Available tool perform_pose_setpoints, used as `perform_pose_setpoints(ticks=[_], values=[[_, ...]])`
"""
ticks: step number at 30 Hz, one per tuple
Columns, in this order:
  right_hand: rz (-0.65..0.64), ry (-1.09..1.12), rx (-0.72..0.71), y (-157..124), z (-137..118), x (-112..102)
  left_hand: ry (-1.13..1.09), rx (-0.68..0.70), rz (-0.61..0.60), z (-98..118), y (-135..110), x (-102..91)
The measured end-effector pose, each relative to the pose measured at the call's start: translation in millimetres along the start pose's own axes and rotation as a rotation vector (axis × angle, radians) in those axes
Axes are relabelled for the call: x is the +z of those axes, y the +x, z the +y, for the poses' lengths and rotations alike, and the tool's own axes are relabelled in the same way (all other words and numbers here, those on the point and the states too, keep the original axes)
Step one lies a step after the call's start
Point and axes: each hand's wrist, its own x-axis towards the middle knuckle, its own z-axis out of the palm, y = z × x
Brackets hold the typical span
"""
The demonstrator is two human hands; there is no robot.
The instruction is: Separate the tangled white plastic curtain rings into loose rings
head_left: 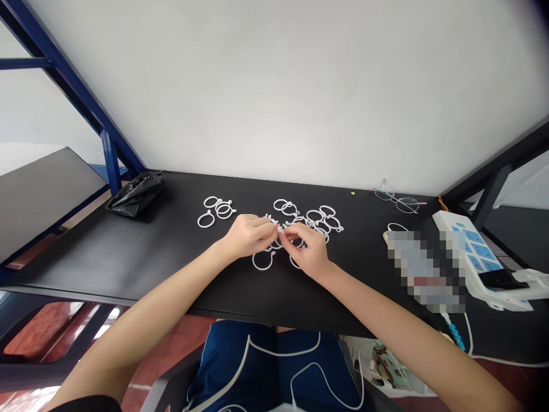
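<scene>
My left hand (253, 236) is closed in a pinch above the table, at the left side of a spread of rings. Opposite it, my right hand (309, 249) pinches too, its fingertips nearly meeting the left ones. Between the fingertips is a small white plastic piece (280, 229), which looks like part of a ring; its full shape is covered by my fingers. Several thin white plastic rings (262, 261) with small eyelets lie beneath and around both hands. More white rings (329, 223) overlap just beyond my right hand. A separate group of white rings (206, 219) lies left of my left hand.
A crumpled black plastic bag (136, 194) lies at the table's back left. Along the right are eyeglasses (406, 204), a blurred-out phone (422, 272) with a cable, and a white power strip (476, 254). The black table (171, 252) meets a white wall.
</scene>
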Motion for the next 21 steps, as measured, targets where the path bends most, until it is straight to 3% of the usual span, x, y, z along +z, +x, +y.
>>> perform_pose_setpoints(ticks=[21], values=[[-0.002,-0.006,-0.017,0.8,-0.7,0.6,-0.001,0.007,0.005,-0.1,0.1,0.9]])
